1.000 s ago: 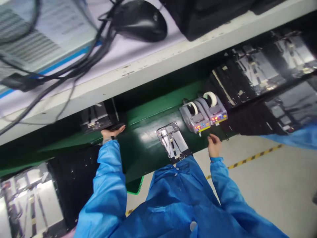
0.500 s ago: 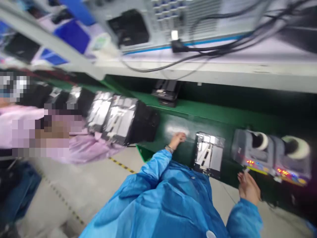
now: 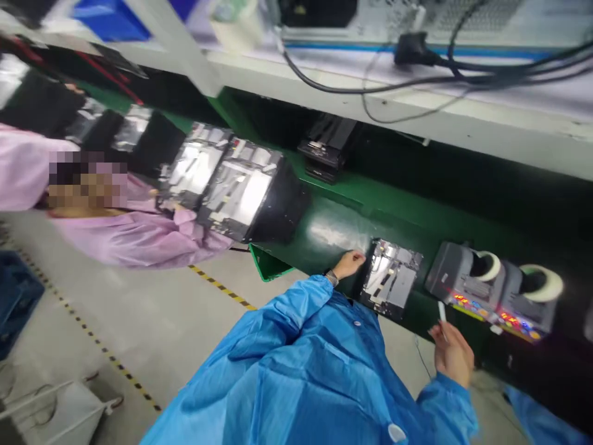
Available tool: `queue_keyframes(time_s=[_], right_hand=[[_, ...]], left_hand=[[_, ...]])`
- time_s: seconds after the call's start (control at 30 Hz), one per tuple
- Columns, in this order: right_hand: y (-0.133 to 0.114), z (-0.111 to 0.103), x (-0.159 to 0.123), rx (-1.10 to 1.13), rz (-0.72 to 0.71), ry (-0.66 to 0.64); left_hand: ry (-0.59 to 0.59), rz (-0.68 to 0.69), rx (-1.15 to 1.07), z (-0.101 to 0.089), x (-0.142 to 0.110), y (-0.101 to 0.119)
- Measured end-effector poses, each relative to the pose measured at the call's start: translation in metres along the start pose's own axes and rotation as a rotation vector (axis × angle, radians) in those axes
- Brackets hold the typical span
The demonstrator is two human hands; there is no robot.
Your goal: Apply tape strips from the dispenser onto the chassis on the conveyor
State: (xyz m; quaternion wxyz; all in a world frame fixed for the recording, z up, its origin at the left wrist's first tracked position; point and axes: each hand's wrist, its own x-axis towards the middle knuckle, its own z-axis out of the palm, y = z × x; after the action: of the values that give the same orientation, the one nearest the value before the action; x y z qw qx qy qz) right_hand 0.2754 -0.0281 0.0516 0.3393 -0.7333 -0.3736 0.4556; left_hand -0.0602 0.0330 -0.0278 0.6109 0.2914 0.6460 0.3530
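Note:
My right hand [image 3: 453,352] pinches a short white strip of tape [image 3: 441,311], which sticks up from the fingertips in front of the dispensers. My left hand [image 3: 349,264] is over the green bench, its fingers curled together close to the left edge of a flat black device. Whether anything is in those fingers is hidden. That device [image 3: 391,278] lies on the bench between my hands, with silver and grey panels and a dark ribbon cable on its upper face. Two grey tape dispensers [image 3: 447,272] with lit red digits and white rolls stand to its right.
Tall stacks of similar devices [image 3: 243,188] stand on the left, beside a person in pink sleeves [image 3: 152,238]. A smaller pile [image 3: 327,139] sits at the back under a white shelf [image 3: 296,77]. Black cables [image 3: 343,89] hang along the shelf edge.
My right hand has drawn back from the left dispenser's front, and the white strip now stands clear of it. My left hand is nearer the device. The view has shifted.

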Motion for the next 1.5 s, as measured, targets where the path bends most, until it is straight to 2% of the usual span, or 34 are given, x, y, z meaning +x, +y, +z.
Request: queue_keyframes(time_s=[0.03,0.1,0.17,0.23,0.37,0.53,0.67,0.87,1.1,1.3,1.4,1.5], right_hand=[[-0.013,0.007,-0.004,0.002,0.002,0.006],[-0.042,0.029,-0.001,-0.049,-0.032,-0.232],[-0.067,0.053,0.02,-0.095,-0.063,-0.457],[-0.08,0.075,0.051,-0.098,-0.056,-0.518],[-0.078,0.111,0.092,-0.149,-0.076,-0.632],[-0.073,0.142,0.103,-0.241,-0.136,-0.729],[-0.08,0.149,0.109,-0.355,-0.131,-0.711],[-0.088,0.144,0.107,-0.422,-0.15,-0.73],[-0.087,0.144,0.107,-0.451,-0.172,-0.729],[-0.086,0.145,0.107,-0.532,-0.215,-0.705],[-0.087,0.144,0.106,-0.56,-0.227,-0.688],[-0.09,0.145,0.104,-0.603,-0.246,-0.673]], left_hand=[[0.003,0.036,0.023,0.006,0.0,-0.002],[0.0,0.091,0.052,0.017,-0.002,-0.007],[-0.031,0.087,0.062,0.021,0.0,-0.013],[0.001,0.086,0.051,0.02,0.005,-0.017],[-0.057,0.055,-0.04,0.01,0.007,-0.015],[-0.035,0.058,-0.06,0.004,0.009,-0.007],[-0.037,0.082,-0.046,0.005,0.016,-0.007],[-0.06,0.088,-0.038,0.002,0.019,-0.009],[-0.073,0.121,0.039,0.003,0.017,-0.004],[-0.029,0.163,0.138,0.007,0.014,0.005],[-0.021,0.16,0.284,0.009,0.008,0.019],[0.041,0.197,0.596,0.016,-0.002,0.038]])
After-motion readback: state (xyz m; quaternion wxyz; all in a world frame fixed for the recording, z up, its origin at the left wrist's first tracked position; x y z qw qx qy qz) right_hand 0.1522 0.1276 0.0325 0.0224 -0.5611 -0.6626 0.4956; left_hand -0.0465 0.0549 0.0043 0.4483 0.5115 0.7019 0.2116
